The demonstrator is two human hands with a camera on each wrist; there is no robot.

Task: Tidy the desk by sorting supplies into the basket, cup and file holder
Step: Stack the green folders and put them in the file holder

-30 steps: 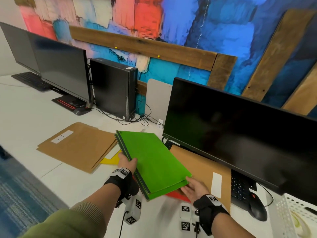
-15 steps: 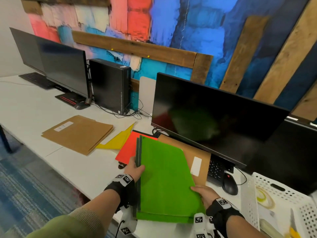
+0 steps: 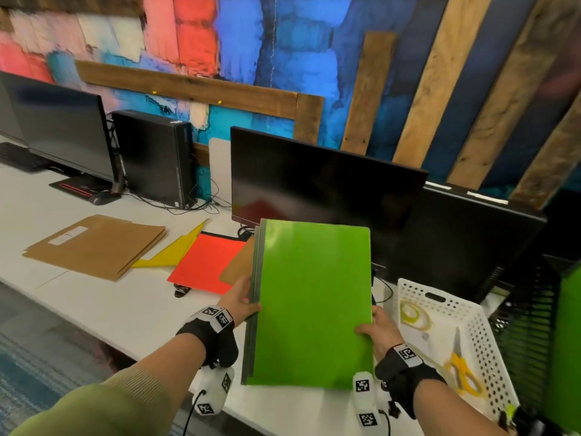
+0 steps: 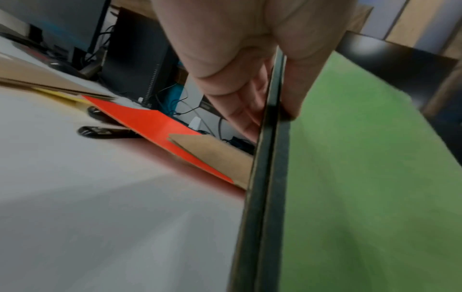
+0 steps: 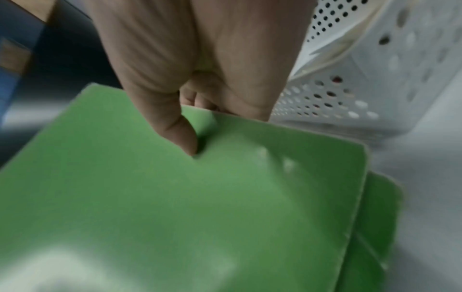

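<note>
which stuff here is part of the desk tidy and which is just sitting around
Part of the job:
- green folder, held by left hand and right hand
- red folder
- yellow folder
- brown folders
- white basket holding scissors
- black file holder

Just lying about:
- monitors
- computer tower

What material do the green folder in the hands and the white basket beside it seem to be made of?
Green folder: probably stiff pressboard or thick card, matte; it stays flat while held by its edges, and its spine is a dark strip. White basket: most likely moulded plastic, smooth and slightly glossy, with rows of punched round holes in its walls.
</note>
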